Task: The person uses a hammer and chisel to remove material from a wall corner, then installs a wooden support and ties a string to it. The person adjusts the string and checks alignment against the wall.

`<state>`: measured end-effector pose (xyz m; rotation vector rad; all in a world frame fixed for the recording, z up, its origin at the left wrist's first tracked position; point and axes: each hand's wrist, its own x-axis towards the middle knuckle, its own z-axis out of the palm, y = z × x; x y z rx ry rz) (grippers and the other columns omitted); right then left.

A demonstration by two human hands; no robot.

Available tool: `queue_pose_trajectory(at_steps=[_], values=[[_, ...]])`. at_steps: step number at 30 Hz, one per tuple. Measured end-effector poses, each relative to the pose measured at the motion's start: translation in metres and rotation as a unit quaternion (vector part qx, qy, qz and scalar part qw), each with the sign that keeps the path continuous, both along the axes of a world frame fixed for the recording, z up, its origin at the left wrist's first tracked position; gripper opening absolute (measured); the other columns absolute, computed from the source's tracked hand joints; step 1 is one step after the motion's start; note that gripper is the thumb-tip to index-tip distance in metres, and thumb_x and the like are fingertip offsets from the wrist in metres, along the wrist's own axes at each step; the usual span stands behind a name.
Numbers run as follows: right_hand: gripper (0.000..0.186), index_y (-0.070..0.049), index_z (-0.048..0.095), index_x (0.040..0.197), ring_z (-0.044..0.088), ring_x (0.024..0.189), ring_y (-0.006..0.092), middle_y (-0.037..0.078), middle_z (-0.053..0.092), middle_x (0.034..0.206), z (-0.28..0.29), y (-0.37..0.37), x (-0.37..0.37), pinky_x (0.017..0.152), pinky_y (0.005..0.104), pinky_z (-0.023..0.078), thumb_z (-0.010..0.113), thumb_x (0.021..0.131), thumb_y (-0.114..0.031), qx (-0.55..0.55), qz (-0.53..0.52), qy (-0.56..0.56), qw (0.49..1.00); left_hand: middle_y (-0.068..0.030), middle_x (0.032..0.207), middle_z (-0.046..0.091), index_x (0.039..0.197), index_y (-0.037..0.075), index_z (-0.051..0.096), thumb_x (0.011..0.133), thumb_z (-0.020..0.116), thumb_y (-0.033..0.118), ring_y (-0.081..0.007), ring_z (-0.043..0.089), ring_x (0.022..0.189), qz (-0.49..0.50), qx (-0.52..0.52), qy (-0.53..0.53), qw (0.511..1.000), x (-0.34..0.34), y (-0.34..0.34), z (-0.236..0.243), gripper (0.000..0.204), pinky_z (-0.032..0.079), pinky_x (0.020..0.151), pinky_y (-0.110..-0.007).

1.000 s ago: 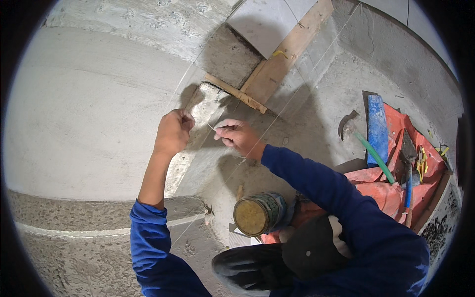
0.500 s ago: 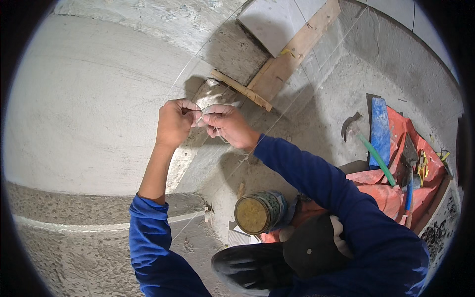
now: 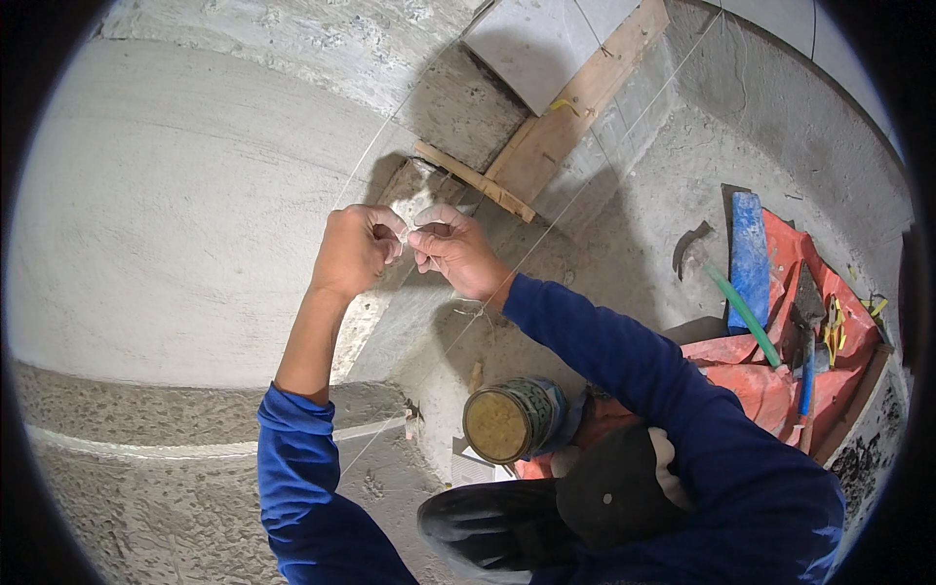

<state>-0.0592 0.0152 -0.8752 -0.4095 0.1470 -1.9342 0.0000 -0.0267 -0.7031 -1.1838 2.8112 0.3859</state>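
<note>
Beside one smooth grey cement surface [image 3: 175, 224], one thin white string [image 3: 406, 236] is pinched between the fingertips of one bare left hand [image 3: 361, 249] and one right hand [image 3: 455, 253], held close together. Rightward, one cylindrical patterned can [image 3: 531, 414] and one crumpled red sheet [image 3: 756, 385] are set on grey concrete flooring [image 3: 643, 278].

the string [image 3: 407, 235] pinched between the fingertips of the left hand [image 3: 353, 252] and right hand [image 3: 458, 257] is too fine to follow, and the right hand's curled fingers partly hide each other. below the left hand, its sleeve [image 3: 297, 468] runs off the lower edge. beyond the right hand, its sleeve [image 3: 624, 331] hides part of the red sheet [image 3: 746, 385]; above, the upper edge crops the tile [image 3: 531, 54].
</note>
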Motion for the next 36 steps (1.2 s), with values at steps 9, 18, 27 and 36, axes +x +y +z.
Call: queue_pose_trajectory(at_steps=[9, 18, 27, 36], values=[[0.011, -0.002, 0.064, 0.094, 0.058, 0.068, 0.0092, 0.005, 0.065, 0.084, 0.004, 0.009, -0.012, 0.060, 0.0262, 0.049, 0.069, 0.087, -0.008, 0.022, 0.025, 0.048, 0.998, -0.0133, 0.065, 0.066, 0.082, -0.003, 0.072, 0.075, 0.067, -0.005, -0.0150, 0.063, 0.058, -0.001, -0.005, 0.017, 1.000, -0.007, 0.000, -0.002, 0.009, 0.050, 0.057, -0.029], [0.018, 0.002, 0.068, 0.091, 0.057, 0.063, 0.0070, 0.004, 0.066, 0.080, 0.009, 0.021, -0.010, 0.058, 0.0242, 0.049, 0.070, 0.088, -0.015, 0.064, -0.095, 0.186, 0.976, -0.0199, 0.074, 0.069, 0.077, 0.000, 0.074, 0.071, 0.068, 0.004, -0.0305, 0.069, 0.069, 0.040, -0.106, 0.002, 0.994, -0.016, 0.001, -0.012, 0.009, 0.054, 0.070, -0.036], [0.008, -0.004, 0.065, 0.090, 0.054, 0.063, 0.0109, 0.003, 0.061, 0.077, -0.005, 0.015, -0.003, 0.060, 0.0274, 0.045, 0.066, 0.090, -0.012, 0.065, 0.033, -0.036, 0.997, -0.0149, 0.075, 0.070, 0.085, 0.003, 0.072, 0.071, 0.065, 0.002, -0.0299, 0.069, 0.072, -0.131, -0.196, -0.025, 0.971, -0.020, 0.012, -0.021, 0.016, 0.053, 0.074, -0.036], [0.011, -0.006, 0.060, 0.088, 0.054, 0.065, 0.0128, 0.004, 0.060, 0.078, -0.020, 0.015, -0.014, 0.064, 0.0299, 0.045, 0.067, 0.085, -0.014, 0.127, 0.066, -0.107, 0.984, -0.0089, 0.074, 0.062, 0.078, 0.008, 0.063, 0.069, 0.061, 0.003, -0.0261, 0.062, 0.075, -0.318, -0.413, -0.195, 0.831, -0.020, 0.017, -0.026, 0.011, 0.044, 0.080, -0.035]])
